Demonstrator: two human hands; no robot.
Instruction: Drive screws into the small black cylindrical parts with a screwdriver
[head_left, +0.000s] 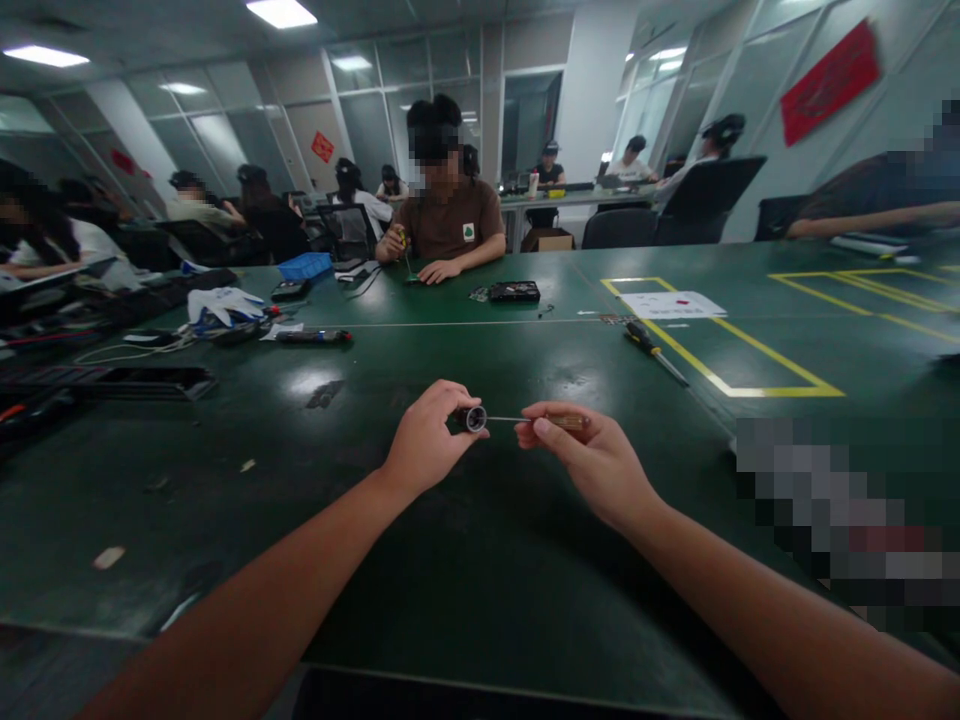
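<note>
My left hand (431,435) is closed around a small dark cylindrical part (474,419), whose round, pale-rimmed open end faces right and toward me. In my right hand (589,455) is a screwdriver (566,422) with a brownish, see-through handle. Its thin metal shaft points left and reaches the round end of the part. Whether the tip sits inside the part or just in front of it, I cannot tell. Both hands are held above the green table (480,560), near its middle. My left fingers hide most of the part's body.
A yellow-black screwdriver (652,350) lies to the right beside yellow tape (780,390) and a paper sheet (673,304). Across the table, a person (450,215) works near a black box (514,291). White gloves (225,307), a blue tray (304,266) and cables are at left.
</note>
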